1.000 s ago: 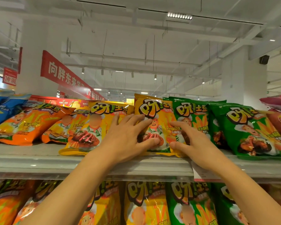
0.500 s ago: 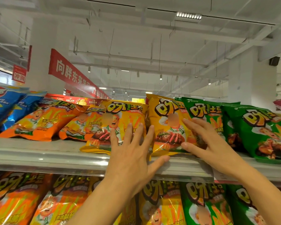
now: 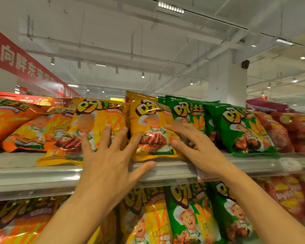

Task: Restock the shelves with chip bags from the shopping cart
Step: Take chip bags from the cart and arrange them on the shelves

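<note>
Nothing is being gripped: the left hand (image 3: pixel 109 161) is being held flat with fingers spread against a yellow chip bag (image 3: pixel 99 127), and the right hand (image 3: pixel 195 147) is being pressed, fingers straight, on the upright yellow bag (image 3: pixel 151 131) at the front edge of the top shelf (image 3: pixel 33 175). Largest first, the shelf is being seen nearly filled, orange bags (image 3: pixel 25 127) toward its left end, green bags (image 3: pixel 239 131) toward its right. Stocking here is judged nearly done; the cart is not being shown, so what remains cannot be told.
</note>
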### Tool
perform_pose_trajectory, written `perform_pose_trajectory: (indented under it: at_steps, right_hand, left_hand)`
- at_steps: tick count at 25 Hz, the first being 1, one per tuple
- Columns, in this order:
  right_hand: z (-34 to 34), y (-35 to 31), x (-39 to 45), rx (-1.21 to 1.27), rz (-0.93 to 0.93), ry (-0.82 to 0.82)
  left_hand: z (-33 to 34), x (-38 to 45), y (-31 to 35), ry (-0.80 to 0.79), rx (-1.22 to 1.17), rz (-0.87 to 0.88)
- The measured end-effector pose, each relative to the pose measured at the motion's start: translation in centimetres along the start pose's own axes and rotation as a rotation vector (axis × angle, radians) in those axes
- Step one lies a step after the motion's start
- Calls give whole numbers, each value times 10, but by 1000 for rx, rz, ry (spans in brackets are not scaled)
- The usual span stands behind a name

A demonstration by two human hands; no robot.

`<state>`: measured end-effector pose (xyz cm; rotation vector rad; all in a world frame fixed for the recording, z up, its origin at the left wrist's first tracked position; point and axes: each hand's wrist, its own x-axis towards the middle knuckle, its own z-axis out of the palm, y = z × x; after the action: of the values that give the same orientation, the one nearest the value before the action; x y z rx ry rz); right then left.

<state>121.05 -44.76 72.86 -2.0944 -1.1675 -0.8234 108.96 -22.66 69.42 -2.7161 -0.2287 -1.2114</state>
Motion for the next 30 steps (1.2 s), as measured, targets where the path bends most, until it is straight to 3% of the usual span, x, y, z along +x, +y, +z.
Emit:
perform_pose_trajectory:
  at_steps: [6, 11, 15, 18, 21, 25, 30]
  right_hand:
    - [-11, -1, -18, -80, -13, 38]
    - [-42, 27, -114, -66, -55, 265]
    - [-59, 90, -239, -59, 65, 266]
    - [-65, 148, -354, 2, 276, 257]
    - [-59, 193, -504, 130, 685, 155]
    - [-46, 211, -676, 251, 1238, -136]
    - [-29, 226, -765, 295, 1597, -220]
  left_hand:
    - [-13, -5, 30, 39, -159, -18]
    - [1, -26, 115, 159, -230, 289]
    - [43, -58, 231, 115, -405, 525]
    - [91, -99, 335, -56, -641, 626]
    - [148, -166, 431, -386, -885, 511]
    - [222, -255, 506, -819, -852, 427]
    - [308, -319, 554, -1140, -828, 408]
